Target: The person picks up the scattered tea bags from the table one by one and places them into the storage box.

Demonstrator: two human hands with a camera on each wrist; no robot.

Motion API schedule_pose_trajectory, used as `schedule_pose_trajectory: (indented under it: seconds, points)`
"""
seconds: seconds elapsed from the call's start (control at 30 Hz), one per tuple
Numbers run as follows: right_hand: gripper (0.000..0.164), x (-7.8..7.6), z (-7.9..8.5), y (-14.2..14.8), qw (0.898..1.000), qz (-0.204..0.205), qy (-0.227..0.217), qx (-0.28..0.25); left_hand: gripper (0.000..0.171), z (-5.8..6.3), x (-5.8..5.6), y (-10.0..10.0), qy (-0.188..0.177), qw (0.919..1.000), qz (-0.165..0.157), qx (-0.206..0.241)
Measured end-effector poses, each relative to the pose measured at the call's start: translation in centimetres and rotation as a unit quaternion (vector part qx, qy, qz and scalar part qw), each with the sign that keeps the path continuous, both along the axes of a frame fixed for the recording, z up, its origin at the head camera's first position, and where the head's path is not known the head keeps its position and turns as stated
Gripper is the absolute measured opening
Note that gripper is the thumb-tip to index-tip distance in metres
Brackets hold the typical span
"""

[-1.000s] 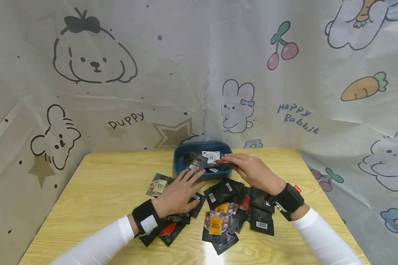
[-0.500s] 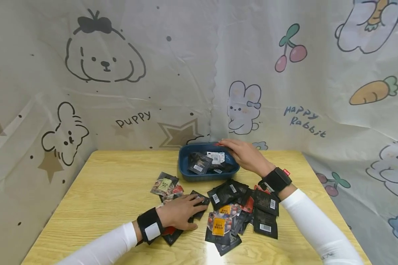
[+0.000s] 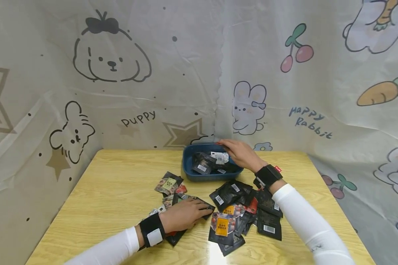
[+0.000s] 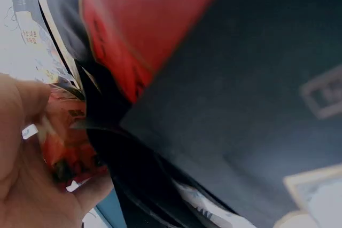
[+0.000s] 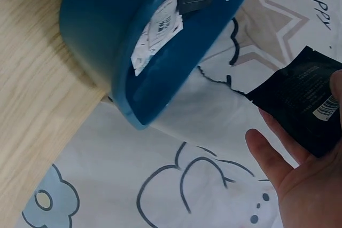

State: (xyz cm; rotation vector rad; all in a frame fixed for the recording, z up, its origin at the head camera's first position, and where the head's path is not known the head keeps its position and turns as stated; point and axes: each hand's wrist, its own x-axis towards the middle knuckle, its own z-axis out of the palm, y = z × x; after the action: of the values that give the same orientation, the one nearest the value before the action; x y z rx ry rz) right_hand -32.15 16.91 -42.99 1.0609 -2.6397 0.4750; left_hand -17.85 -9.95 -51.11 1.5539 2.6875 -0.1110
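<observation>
Wooden table point(image 3: 112, 184): right hand point(image 3: 239, 154) carried black sachet point(image 5: 305, 100) over blue tub point(image 3: 189, 167), pinching it; left hand point(image 3: 182, 215) dropped back, flat, fingers straight on sachet pile point(image 3: 232, 211) before tub; another deposit pending.

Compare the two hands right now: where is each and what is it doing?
The left hand lies low on the packets spread on the table, near the front edge; the right hand reaches further back, over the blue tub. The left hand's fingers press flat on a black packet; the right hand holds a black packet at its fingertips. Both wear a black wrist strap and a white sleeve.
</observation>
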Motion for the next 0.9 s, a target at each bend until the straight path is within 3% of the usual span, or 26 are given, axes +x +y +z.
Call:
schedule_pose_trajectory:
  seconds: [0.13,0.23,0.37,0.47,0.67,0.9]
  points:
    - [0.036,0.0,-0.6,0.2,1.000,-0.013,-0.012,0.015,0.045,0.3,0.3,0.2,-0.002,0.9989,-0.014,0.044]
    - [0.044,0.2,-1.0,0.3,0.997,-0.022,-0.057,0.049,0.047,0.8,0.4,0.2,-0.002,0.9975,-0.020,0.068]
    - [0.065,0.7,-1.6,0.5,0.984,-0.030,-0.139,0.111,0.056,1.4,0.4,0.2,0.015,0.9965,-0.023,0.078]
    - [0.070,1.5,-1.7,1.0,0.978,-0.032,-0.166,0.126,0.057,2.1,0.2,0.3,0.022,0.9952,-0.021,0.093]
    - [0.066,4.0,-1.5,2.7,0.985,-0.041,-0.127,0.110,0.057,4.2,-1.4,0.2,0.033,0.9886,-0.001,0.147]
    - [0.055,7.8,-1.2,3.1,0.998,-0.004,-0.005,0.061,0.058,6.2,-5.1,0.3,0.100,0.9754,0.029,0.194]
